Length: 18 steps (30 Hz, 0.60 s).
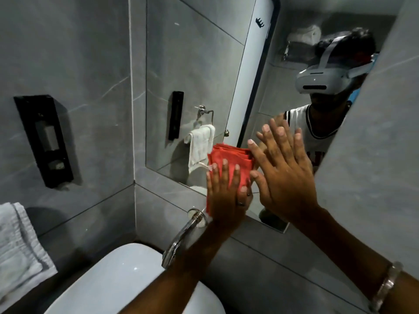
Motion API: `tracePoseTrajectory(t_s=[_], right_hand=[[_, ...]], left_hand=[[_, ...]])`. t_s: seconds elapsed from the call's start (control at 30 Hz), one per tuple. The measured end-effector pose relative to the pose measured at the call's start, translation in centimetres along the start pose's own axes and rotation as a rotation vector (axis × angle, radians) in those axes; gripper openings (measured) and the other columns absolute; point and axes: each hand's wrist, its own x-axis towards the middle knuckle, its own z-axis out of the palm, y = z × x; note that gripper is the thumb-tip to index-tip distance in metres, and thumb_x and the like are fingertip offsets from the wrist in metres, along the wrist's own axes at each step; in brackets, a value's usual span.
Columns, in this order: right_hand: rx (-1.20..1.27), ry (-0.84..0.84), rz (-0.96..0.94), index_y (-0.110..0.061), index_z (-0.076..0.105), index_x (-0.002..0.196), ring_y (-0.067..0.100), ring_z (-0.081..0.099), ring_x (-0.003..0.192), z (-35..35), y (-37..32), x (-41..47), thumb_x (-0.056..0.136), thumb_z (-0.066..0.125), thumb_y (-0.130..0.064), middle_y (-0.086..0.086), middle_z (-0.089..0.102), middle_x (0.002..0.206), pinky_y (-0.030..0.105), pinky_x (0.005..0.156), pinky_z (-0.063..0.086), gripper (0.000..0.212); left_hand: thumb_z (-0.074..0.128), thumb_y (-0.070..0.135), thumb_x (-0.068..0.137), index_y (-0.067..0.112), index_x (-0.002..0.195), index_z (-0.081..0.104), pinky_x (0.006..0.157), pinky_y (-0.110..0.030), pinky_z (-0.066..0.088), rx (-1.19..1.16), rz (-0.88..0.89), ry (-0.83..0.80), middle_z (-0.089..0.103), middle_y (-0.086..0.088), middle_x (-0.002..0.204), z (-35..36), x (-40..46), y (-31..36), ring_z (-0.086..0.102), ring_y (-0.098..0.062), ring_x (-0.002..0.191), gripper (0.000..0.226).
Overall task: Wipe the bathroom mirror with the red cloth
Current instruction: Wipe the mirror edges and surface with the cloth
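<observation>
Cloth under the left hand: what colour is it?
Red, plain, folded cloth pressed to the mirror by the left hand; head view.

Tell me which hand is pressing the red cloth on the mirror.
The left hand, the one wearing a ring, is flat on the red cloth. The right hand, with a bracelet, holds nothing.

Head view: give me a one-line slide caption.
Left hand presses the folded red cloth against the bathroom mirror; right hand spread flat beside it.
</observation>
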Motion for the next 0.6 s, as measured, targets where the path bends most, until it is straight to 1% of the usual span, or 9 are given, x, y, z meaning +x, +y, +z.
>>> tracePoseTrajectory(t_s=[0.1, 0.17, 0.2, 0.27, 0.33, 0.37, 0.43, 0.5, 0.6], right_hand=[[-0.002, -0.01, -0.004, -0.019, 0.025, 0.159, 0.033, 0.002, 0.161, -0.7, 1.8, -0.9, 0.107, 0.02, -0.051, 0.016, 0.013, 0.172, 0.051, 0.13, -0.01, 0.062], [0.002, 0.01, -0.015, -0.019, 0.024, 0.161, 0.035, 0.006, 0.161, -1.5, 2.7, -0.5, 0.106, 0.018, -0.051, 0.017, 0.015, 0.172, 0.051, 0.13, -0.008, 0.063], [0.008, 0.019, -0.018, -0.018, 0.024, 0.161, 0.036, 0.009, 0.161, -1.9, 3.0, -0.1, 0.106, 0.018, -0.05, 0.017, 0.015, 0.172, 0.052, 0.131, -0.007, 0.064], [0.017, 0.05, -0.027, -0.018, 0.027, 0.162, 0.036, 0.012, 0.161, -2.4, 3.3, 1.4, 0.106, 0.018, -0.051, 0.017, 0.015, 0.173, 0.053, 0.131, -0.003, 0.065], [0.031, 0.069, -0.023, -0.018, 0.029, 0.162, 0.035, 0.01, 0.161, -2.5, 3.3, 3.1, 0.106, 0.018, -0.052, 0.016, 0.012, 0.173, 0.058, 0.13, 0.005, 0.066], [0.041, 0.072, -0.022, -0.019, 0.03, 0.161, 0.035, 0.008, 0.162, -2.5, 3.1, 3.7, 0.106, 0.017, -0.052, 0.015, 0.012, 0.173, 0.062, 0.129, 0.01, 0.066], [0.038, 0.073, -0.039, -0.02, 0.031, 0.161, 0.034, 0.006, 0.162, -2.3, 3.1, 5.7, 0.105, 0.016, -0.053, 0.015, 0.012, 0.174, 0.065, 0.127, 0.016, 0.066], [0.028, 0.07, -0.064, -0.022, 0.03, 0.162, 0.034, 0.005, 0.162, -1.9, 3.2, 7.5, 0.104, 0.016, -0.054, 0.013, 0.011, 0.174, 0.064, 0.127, 0.015, 0.067], [0.025, 0.096, -0.046, -0.023, 0.028, 0.162, 0.035, 0.007, 0.162, -1.6, 3.7, 10.4, 0.105, 0.014, -0.055, 0.013, 0.011, 0.174, 0.063, 0.127, 0.015, 0.067]], left_hand=[[0.02, 0.046, 0.11, 0.021, 0.161, 0.018, 0.13, -0.053, 0.014, -0.04, -0.087, 0.002, 0.018, -0.009, 0.168, 0.1, -0.5, 1.9, 0.009, -0.027, 0.162, 0.057], [0.038, 0.042, 0.107, 0.016, 0.159, 0.023, 0.125, -0.061, 0.022, 0.011, 0.01, -0.011, 0.024, -0.017, 0.167, -0.4, -0.2, 0.8, 0.017, -0.035, 0.159, 0.06], [0.047, 0.04, 0.104, 0.017, 0.16, 0.023, 0.125, -0.062, 0.022, 0.017, 0.05, -0.041, 0.024, -0.017, 0.168, -0.7, 0.2, 0.0, 0.02, -0.038, 0.158, 0.065], [0.041, 0.042, 0.106, 0.028, 0.164, 0.011, 0.13, -0.055, 0.01, -0.054, 0.016, -0.055, 0.008, -0.002, 0.174, -1.8, 3.1, -1.5, 0.009, -0.029, 0.162, 0.067], [0.042, 0.039, 0.105, 0.033, 0.164, 0.002, 0.131, -0.049, 0.002, -0.097, -0.059, -0.015, -0.006, 0.01, 0.174, -3.2, 6.9, -3.3, 0.0, -0.021, 0.162, 0.072], [0.04, 0.041, 0.105, 0.035, 0.164, 0.001, 0.131, -0.05, 0.003, -0.1, -0.085, 0.011, -0.006, 0.011, 0.174, -4.0, 8.6, -4.3, 0.0, -0.02, 0.162, 0.071], [0.02, 0.056, 0.107, 0.041, 0.163, 0.001, 0.131, -0.053, 0.009, -0.123, -0.105, 0.058, 0.001, 0.009, 0.173, -5.8, 12.9, -6.8, 0.003, -0.018, 0.162, 0.061], [0.014, 0.066, 0.103, 0.041, 0.162, 0.004, 0.131, -0.051, 0.011, -0.172, -0.165, 0.111, 0.007, 0.007, 0.172, -7.5, 16.9, -9.0, 0.005, -0.018, 0.162, 0.065], [0.023, 0.053, 0.104, 0.029, 0.163, 0.011, 0.128, -0.057, 0.022, -0.233, -0.37, 0.186, 0.009, 0.004, 0.172, -9.4, 23.1, -12.2, 0.011, -0.02, 0.161, 0.065]])
